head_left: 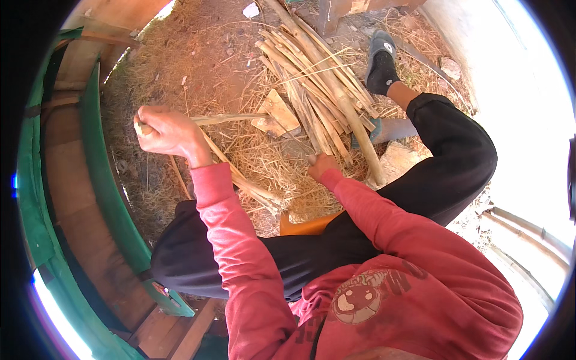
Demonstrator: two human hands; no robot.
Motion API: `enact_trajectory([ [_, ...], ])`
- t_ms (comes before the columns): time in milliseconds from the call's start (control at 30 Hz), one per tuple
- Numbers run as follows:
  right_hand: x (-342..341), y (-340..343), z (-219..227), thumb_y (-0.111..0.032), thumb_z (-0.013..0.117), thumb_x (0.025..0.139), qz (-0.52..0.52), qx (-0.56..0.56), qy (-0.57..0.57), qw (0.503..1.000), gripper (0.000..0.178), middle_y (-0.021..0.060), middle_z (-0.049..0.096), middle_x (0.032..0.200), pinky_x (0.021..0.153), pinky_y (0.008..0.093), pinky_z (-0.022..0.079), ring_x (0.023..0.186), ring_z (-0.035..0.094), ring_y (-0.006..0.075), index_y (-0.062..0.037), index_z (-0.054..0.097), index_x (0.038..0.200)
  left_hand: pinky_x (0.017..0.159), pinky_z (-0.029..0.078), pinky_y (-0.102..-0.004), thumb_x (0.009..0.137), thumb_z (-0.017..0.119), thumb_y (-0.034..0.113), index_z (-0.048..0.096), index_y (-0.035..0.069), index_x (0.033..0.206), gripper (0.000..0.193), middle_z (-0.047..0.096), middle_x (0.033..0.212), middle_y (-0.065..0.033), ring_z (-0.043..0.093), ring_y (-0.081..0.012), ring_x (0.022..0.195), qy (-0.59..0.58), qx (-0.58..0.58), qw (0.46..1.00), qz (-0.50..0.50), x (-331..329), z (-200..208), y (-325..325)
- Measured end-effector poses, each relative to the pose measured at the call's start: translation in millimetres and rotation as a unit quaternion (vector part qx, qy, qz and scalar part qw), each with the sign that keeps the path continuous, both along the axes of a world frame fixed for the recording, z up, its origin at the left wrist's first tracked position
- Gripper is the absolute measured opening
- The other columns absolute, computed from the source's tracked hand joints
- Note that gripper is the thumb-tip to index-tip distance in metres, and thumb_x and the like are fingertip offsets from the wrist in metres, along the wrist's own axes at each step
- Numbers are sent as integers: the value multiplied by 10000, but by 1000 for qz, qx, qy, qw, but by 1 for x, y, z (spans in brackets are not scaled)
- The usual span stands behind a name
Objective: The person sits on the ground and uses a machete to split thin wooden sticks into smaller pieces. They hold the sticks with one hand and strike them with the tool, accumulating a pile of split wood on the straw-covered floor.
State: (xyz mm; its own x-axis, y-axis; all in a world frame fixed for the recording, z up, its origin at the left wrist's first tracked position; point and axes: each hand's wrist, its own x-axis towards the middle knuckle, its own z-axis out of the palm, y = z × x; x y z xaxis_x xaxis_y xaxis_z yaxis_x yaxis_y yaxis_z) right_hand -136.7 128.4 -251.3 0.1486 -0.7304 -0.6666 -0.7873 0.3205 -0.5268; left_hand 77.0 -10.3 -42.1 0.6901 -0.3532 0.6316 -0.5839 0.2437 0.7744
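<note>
My left hand [165, 133] is closed around one end of a wooden stick [231, 119], held roughly level at the left. The stick's other end lies on a small flat wooden block [277, 114] on the straw. In my right hand [323, 167], nearer and to the right, is what looks like a knife [295, 140], its thin dark blade seen nearly edge-on and pointing at the block. Its handle is mostly hidden in my fist. Beside the block lies a pile of split sticks [318, 84], with a thicker pole [336, 90] across it.
More sticks [246, 183] lie on straw between my legs. Part of an orange seat [309, 225] shows under me. A green-edged wooden structure [90, 180] stands close at the left. My shoe [381, 54] rests beyond the pile, near a pale wall [486, 60] and a stone [399, 159].
</note>
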Motion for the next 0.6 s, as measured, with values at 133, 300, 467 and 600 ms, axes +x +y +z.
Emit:
enact_trajectory([
  [133, 16, -2, 9, -196, 606, 806, -131, -10, -90, 987, 359, 233, 632, 1097, 883, 426, 508, 1025, 619, 372, -103, 646, 1151, 474, 334, -307, 855, 480, 160, 465, 37, 539, 339, 477, 505, -51, 404, -129, 469, 15, 6, 1000, 6, -9, 4, 2],
  [300, 6, 10, -27, -230, 617, 813, 4, -33, -7, 999, 343, 224, 634, 1118, 898, 414, 509, 1064, 614, 357, -102, 662, 1128, 485, 323, -311, 860, 499, 150, 439, 31, 555, 332, 442, 528, -34, 398, -127, 489, 44, 11, 999, 13, -7, 0, 4],
  [467, -6, 18, -40, -287, 641, 820, -23, 72, 29, 997, 410, 227, 630, 1125, 914, 419, 501, 1046, 616, 372, -37, 634, 1145, 465, 292, -320, 867, 536, 141, 382, 67, 573, 340, 353, 528, -6, 345, -122, 480, 33, -18, 996, 75, 11, 5, 7],
  [600, 6, 2, -49, -307, 652, 806, -129, 16, -10, 991, 486, 248, 630, 1098, 907, 424, 494, 1028, 612, 402, 35, 602, 1148, 458, 289, -318, 894, 532, 157, 276, 112, 605, 389, 293, 533, 1, 345, -125, 493, 124, -20, 990, 57, 11, 9, 14],
])
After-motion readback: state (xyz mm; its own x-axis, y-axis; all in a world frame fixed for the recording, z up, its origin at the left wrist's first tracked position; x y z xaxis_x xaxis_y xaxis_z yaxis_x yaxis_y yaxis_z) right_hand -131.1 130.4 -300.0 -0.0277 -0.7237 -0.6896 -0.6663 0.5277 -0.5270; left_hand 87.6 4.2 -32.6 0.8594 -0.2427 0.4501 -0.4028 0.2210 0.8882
